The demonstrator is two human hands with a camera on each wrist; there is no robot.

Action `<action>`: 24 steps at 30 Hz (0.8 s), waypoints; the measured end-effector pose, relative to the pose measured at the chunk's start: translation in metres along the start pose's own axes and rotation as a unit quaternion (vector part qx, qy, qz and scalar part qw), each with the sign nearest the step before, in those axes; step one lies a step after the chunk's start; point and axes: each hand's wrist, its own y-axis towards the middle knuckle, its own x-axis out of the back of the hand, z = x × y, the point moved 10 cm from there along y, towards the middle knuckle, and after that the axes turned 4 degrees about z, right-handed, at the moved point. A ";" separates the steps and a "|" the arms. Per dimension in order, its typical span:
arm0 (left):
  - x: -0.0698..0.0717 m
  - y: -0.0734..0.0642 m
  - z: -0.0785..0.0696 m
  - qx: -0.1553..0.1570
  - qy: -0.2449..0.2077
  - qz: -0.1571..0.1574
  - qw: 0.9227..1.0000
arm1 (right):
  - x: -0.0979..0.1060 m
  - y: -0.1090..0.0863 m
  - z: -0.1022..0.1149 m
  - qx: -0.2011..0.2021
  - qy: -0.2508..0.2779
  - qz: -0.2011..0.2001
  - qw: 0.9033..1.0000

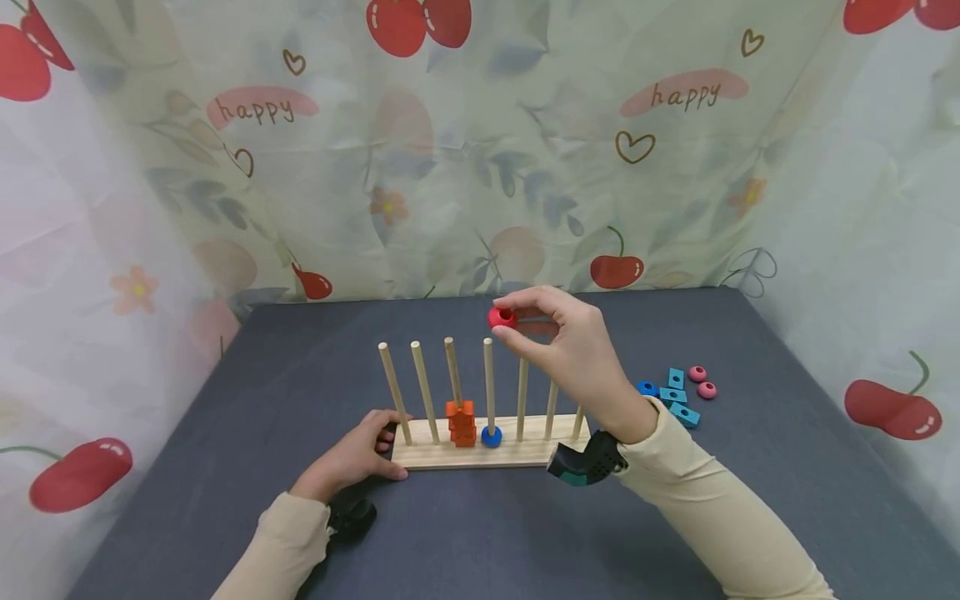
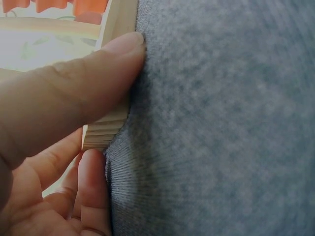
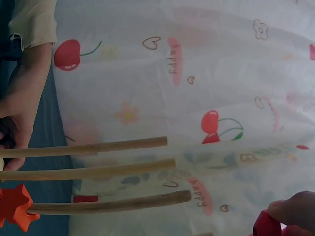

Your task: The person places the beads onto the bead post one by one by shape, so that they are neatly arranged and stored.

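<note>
A red bead [image 1: 502,317] with a hole is pinched between the thumb and fingers of my right hand [image 1: 573,342], just above the top of the fourth peg [image 1: 489,375]. My left hand [image 1: 360,454] grips the left end of the wooden pegboard base [image 1: 450,456]; in the left wrist view the thumb [image 2: 74,88] lies along its edge. Orange star-shaped beads [image 1: 462,423] are stacked on the third peg. A blue bead [image 1: 492,437] sits at the bottom of the fourth peg. The right forearm and hand partly hide the rightmost pegs.
Right of the board lie several teal rectangular blocks [image 1: 676,379], a blue bead [image 1: 647,388] and two pinkish-red beads [image 1: 697,374] on the dark table [image 1: 525,542]. A patterned curtain [image 1: 480,167] encloses the back and sides.
</note>
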 end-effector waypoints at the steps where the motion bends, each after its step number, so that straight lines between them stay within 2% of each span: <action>1: 0.000 0.000 0.000 -0.002 0.000 0.001 1.000 | -0.002 -0.001 -0.001 0.007 -0.009 -0.007 1.000; 7: 0.000 0.000 -0.002 -0.005 -0.002 0.002 1.000 | -0.008 -0.004 -0.004 0.041 -0.047 -0.037 0.997; 10: 0.001 0.000 -0.002 -0.004 0.000 0.000 1.000 | -0.011 -0.006 -0.003 0.048 -0.056 -0.040 0.996; 17: 0.001 -0.001 -0.003 -0.002 0.000 -0.001 1.000 | -0.018 -0.007 -0.010 0.022 -0.075 -0.027 0.997; 24: 0.000 -0.002 -0.004 -0.002 -0.002 0.001 1.000 | -0.020 -0.010 -0.017 0.008 -0.046 -0.038 0.998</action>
